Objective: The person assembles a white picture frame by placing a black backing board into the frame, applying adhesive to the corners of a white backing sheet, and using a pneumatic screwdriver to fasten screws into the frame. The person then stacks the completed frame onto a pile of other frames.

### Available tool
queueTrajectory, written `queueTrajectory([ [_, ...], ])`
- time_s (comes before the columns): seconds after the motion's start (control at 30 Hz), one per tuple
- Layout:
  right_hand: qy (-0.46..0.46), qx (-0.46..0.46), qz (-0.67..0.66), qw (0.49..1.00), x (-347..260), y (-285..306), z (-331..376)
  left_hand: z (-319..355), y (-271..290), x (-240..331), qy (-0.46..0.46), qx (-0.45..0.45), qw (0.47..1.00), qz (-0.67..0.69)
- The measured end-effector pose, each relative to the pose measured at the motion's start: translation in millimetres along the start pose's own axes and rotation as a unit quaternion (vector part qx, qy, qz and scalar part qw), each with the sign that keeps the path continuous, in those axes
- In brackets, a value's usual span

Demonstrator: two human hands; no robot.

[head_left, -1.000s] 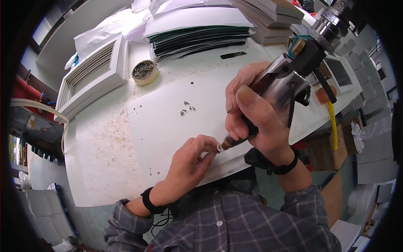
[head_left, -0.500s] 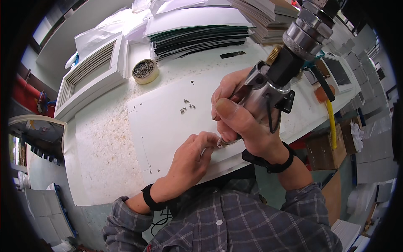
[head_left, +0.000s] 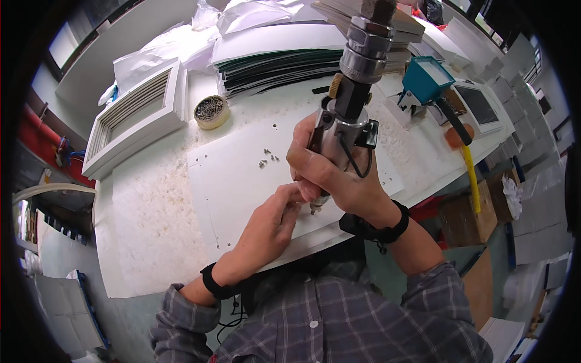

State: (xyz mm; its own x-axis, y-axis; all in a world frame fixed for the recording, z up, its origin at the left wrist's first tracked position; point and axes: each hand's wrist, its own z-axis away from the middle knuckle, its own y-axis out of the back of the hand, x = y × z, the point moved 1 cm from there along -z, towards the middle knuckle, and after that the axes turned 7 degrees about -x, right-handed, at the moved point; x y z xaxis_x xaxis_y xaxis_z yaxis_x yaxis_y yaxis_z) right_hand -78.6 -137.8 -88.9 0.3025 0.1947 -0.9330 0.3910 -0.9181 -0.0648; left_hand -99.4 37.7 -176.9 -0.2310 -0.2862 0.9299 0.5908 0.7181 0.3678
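Right hand point(head_left: 330, 172) grips screwdriver point(head_left: 345, 121); left hand point(head_left: 272, 221) pinches tip.

Pneumatic screwdriver point(head_left: 343, 124): metal body, upright with a slight tilt, tip down on the white panel point(head_left: 242, 181). The panel lies flat on the counter point(head_left: 145, 206); loose screws point(head_left: 267, 158) rest on it.

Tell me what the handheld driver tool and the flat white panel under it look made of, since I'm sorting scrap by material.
The driver tool looks like metal: its upper collars are bright, silvery and reflective, with a brass-coloured knob and a darker body where the right hand grips it. The white panel has a smooth matte white face with small drilled holes; it could be painted sheet metal or plastic board, I cannot tell which.
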Motion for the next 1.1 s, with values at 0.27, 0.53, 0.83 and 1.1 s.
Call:
queueTrajectory([
  [0.27,0.055,0.009,-0.143,0.988,-31,34,-8,-2,-7,40,-0.052,-0.047,0.991,0.111],
  [0.53,0.066,0.074,-0.143,0.985,-30,60,18,-35,-39,50,-0.008,-0.079,0.976,0.201],
  [0.83,0.144,0.141,-0.191,0.961,-25,72,45,-43,-69,57,-0.096,0.027,0.995,0.004],
  [1.1,0.113,0.12,-0.177,0.97,-24,70,45,-27,75,40,-0.059,0.08,0.913,-0.396],
])
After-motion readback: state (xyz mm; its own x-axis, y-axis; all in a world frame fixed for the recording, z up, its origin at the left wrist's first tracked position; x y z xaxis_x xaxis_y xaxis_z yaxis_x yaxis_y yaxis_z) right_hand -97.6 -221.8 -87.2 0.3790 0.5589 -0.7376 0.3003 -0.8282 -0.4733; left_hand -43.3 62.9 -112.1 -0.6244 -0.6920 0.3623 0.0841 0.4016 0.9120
